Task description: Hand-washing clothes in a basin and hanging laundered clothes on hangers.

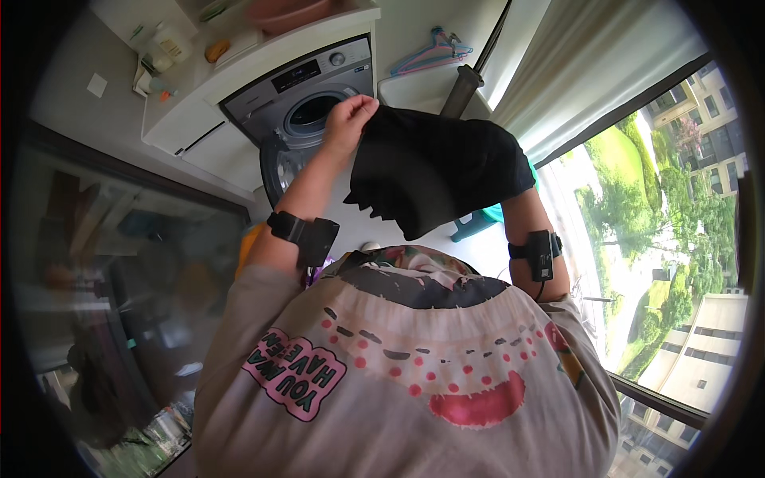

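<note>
A black cloth garment (436, 161) is spread in the air before me, its lower left edge jagged with folds. My left hand (349, 122) pinches its upper left corner between thumb and fingers. On the other side, my right forearm (526, 212) runs up into the cloth, which covers my right hand, so its fingers are hidden. Behind my left hand stands a grey front-loading washing machine (326, 69). Its round door (281, 170) hangs open to the left, and the drum opening looks dark.
A white sink (406, 89) with pink and blue hangers (433, 54) stands right of the machine. Bottles (170, 45) and a reddish basin (287, 15) sit on the counter (200, 66). A teal plastic stool (478, 224) is partly behind the garment. Windows and a curtain (574, 66) line the right.
</note>
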The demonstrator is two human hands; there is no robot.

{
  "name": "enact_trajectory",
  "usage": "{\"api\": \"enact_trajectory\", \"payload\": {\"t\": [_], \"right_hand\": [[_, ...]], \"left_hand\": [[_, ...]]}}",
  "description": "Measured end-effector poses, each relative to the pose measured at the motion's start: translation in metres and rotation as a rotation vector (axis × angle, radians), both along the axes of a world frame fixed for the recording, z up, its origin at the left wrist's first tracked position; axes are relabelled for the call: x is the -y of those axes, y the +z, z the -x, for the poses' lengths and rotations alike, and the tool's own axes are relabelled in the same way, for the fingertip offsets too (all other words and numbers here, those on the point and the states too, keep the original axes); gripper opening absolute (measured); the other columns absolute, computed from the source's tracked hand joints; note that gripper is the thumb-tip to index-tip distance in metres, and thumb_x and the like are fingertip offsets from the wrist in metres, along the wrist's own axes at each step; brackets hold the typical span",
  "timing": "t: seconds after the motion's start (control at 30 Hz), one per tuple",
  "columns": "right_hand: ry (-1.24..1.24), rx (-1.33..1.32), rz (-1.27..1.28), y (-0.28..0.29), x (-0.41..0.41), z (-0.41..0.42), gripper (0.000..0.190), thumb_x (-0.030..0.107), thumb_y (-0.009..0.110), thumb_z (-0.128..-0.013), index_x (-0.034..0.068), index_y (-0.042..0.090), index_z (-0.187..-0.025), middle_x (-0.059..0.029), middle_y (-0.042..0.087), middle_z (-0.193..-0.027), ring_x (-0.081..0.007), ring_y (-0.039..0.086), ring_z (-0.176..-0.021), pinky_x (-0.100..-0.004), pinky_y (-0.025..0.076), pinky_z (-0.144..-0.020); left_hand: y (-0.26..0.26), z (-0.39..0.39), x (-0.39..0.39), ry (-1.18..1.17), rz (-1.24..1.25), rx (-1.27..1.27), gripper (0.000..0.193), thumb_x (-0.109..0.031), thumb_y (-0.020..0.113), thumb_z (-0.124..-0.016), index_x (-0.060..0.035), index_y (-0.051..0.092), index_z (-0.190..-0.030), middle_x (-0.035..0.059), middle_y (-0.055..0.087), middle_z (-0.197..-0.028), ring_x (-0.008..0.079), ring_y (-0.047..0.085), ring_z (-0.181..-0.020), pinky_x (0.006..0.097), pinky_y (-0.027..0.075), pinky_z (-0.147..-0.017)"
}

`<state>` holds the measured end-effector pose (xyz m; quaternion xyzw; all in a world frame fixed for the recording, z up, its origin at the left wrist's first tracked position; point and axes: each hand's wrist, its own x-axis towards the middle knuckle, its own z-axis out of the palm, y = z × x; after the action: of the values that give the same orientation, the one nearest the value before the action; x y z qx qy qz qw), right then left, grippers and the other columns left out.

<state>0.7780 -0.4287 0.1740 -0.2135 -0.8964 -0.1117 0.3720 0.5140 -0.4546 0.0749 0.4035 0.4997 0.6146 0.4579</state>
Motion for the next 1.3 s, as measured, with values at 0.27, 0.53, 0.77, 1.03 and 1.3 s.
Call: {"api": "enact_trajectory", "payload": {"t": [0.27,0.53,0.77,1.03,1.3], "right_hand": [[0.043,-0.082,0.273,-0.015,0.006,0.015,0.029,0.019,0.071,-0.072,0.008,0.067,-0.098,-0.0083,0.065,-0.084,-0.028,0.065,-0.077,-0.0333,0.053,-0.069],[0.047,-0.17,0.576,-0.014,0.001,0.022,0.028,0.019,0.07,-0.074,0.007,0.067,-0.099,-0.008,0.065,-0.086,-0.0273,0.065,-0.078,-0.0328,0.054,-0.07],[0.032,-0.181,0.695,-0.024,0.0,0.04,0.027,0.02,0.07,-0.076,0.007,0.067,-0.1,-0.0078,0.066,-0.087,-0.0266,0.066,-0.079,-0.0323,0.054,-0.07],[-0.091,-0.042,0.673,-0.011,-0.001,0.039,0.026,0.02,0.069,-0.079,0.006,0.067,-0.101,-0.0076,0.067,-0.089,-0.0259,0.066,-0.08,-0.0318,0.054,-0.071],[0.361,-0.669,1.526,-0.04,0.0,0.039,0.028,0.013,0.068,-0.083,0.003,0.064,-0.109,-0.0076,0.068,-0.099,-0.0199,0.066,-0.083,-0.0301,0.054,-0.07]], "left_hand": [[0.046,-0.007,0.012,-0.003,-0.081,0.261,0.015,-0.021,0.061,-0.095,-0.0062,0.062,-0.093,-0.0064,0.057,-0.079,0.0005,0.053,-0.071,0.0171,0.043,-0.062],[0.011,-0.006,0.01,-0.049,0.035,-0.476,0.016,-0.019,0.062,-0.091,-0.0034,0.064,-0.094,0.0019,0.065,-0.081,0.0096,0.06,-0.07,0.0257,0.046,-0.065],[0.012,-0.009,0.01,-0.077,-0.087,-0.356,0.019,-0.019,0.06,-0.093,-0.0013,0.063,-0.099,0.0041,0.067,-0.086,0.0148,0.066,-0.079,0.0274,0.051,-0.071],[0.027,-0.021,0.023,-0.657,0.26,-0.024,0.024,-0.017,0.056,-0.094,-0.0017,0.056,-0.112,0.0092,0.066,-0.091,0.0186,0.068,-0.075,0.0293,0.054,-0.066],[0.006,-0.04,0.015,-0.327,-0.087,-0.365,0.048,-0.016,0.063,-0.084,-0.0015,0.051,-0.129,0.0138,0.059,-0.121,0.0192,0.056,-0.111,0.0303,0.044,-0.095]]}}
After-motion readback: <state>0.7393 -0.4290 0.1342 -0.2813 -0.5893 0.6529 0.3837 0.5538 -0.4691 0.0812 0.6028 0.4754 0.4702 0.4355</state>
